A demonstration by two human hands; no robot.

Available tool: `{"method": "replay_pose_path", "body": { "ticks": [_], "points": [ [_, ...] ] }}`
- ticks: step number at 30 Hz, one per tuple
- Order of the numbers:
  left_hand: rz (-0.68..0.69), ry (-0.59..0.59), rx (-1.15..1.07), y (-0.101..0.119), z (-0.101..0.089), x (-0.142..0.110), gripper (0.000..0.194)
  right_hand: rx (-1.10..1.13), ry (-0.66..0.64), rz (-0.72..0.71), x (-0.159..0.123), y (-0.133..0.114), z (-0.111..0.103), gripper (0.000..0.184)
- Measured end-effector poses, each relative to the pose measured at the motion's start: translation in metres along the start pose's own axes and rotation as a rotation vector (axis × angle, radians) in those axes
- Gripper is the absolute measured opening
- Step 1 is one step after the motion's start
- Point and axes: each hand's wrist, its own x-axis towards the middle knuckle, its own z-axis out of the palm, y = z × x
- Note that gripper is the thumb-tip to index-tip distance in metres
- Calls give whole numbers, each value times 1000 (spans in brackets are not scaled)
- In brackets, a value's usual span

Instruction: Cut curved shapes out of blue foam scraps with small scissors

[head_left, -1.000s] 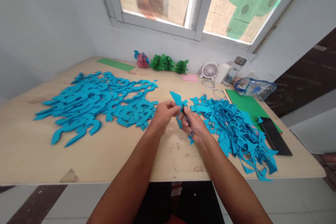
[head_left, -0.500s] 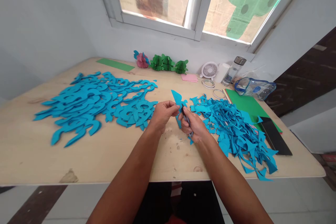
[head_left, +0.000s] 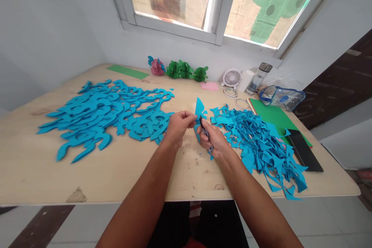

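Between thumb and fingers, my left hand (head_left: 180,124) pinches a piece of blue paper (head_left: 199,106), whose pointed end stands up past the fingertips. My right hand (head_left: 214,138) is wrapped round the grey handles of a pair of scissors (head_left: 205,131). The dark blades meet the paper close to my left fingertips; how far apart they are I cannot make out. Just right of my right hand spreads a heap of blue paper scraps (head_left: 255,135). On the left lie many curved blue cut-outs (head_left: 95,108) in overlapping rows, with a smaller cluster (head_left: 149,124) near my left wrist.
Along the wall stand a pink paper ornament (head_left: 157,66), green paper ornaments (head_left: 180,69), a small white fan (head_left: 231,78) and a glass bottle (head_left: 258,79). Tape rolls (head_left: 230,92), a clear pouch (head_left: 282,97), green sheets (head_left: 271,114) and a black slab (head_left: 305,151) lie at the right.
The blue paper has turned so that its pointed end stands more upright and further right. My left hand has shifted slightly left; my right hand keeps its grip on the scissors.
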Motion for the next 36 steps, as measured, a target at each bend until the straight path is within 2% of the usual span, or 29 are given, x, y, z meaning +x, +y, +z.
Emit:
{"method": "replay_pose_path", "body": {
  "ticks": [8, 15, 23, 36],
  "points": [
    [12, 41, -16, -7, 0, 5, 18, 18, -22, 8, 4, 5, -2, 46],
    [-5, -11, -28, -4, 2, 0, 22, 36, 4, -3, 2, 3, -1, 45],
    [5, 7, -10, -2, 3, -1, 15, 13, -3, 1, 2, 4, -1, 45],
    [1, -38, 12, 1, 3, -3, 16, 25, 17, -6, 2, 3, -1, 46]
  ]
}}
